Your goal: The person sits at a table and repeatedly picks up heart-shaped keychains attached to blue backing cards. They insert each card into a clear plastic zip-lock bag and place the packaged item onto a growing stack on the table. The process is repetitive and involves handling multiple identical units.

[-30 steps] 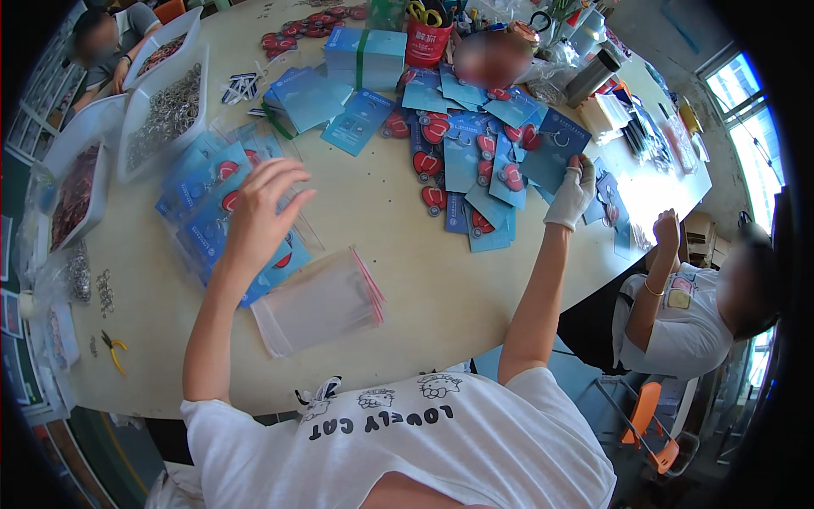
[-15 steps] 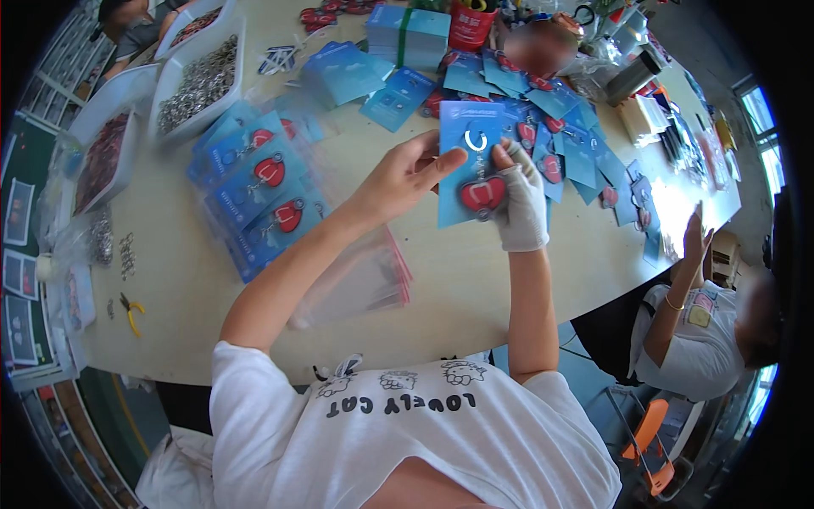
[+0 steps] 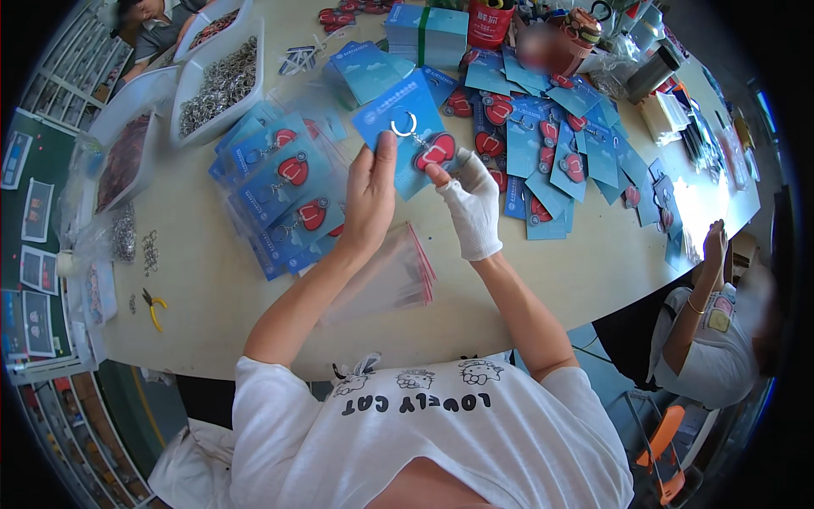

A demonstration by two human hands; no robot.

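Observation:
A blue card (image 3: 381, 117) with a red keychain (image 3: 436, 153) and its silver ring on the front is held up above the middle of the table, tilted. My left hand (image 3: 371, 199) grips the card's left side, thumb on the front near the ring. My right hand (image 3: 476, 208), in a white fingerless glove, has its thumb and fingers closed at the card's right edge, beside the red charm. Just left of my hands lies a stack of bagged keychain cards (image 3: 270, 204). Clear plastic bags with a pink edge (image 3: 381, 284) lie under my left forearm.
Carded keychains (image 3: 555, 161) spread over the right side. A banded stack of blue cards (image 3: 426, 32) and a red tub (image 3: 490, 24) stand behind. White bins of metal rings (image 3: 219, 89) and yellow-handled pliers (image 3: 154, 310) are at left. Another person (image 3: 708, 331) sits at right.
Both hands have brought the carded keychain left, and the card now tilts. My left hand has shifted its grip to the card's lower left side. The view has shifted slightly.

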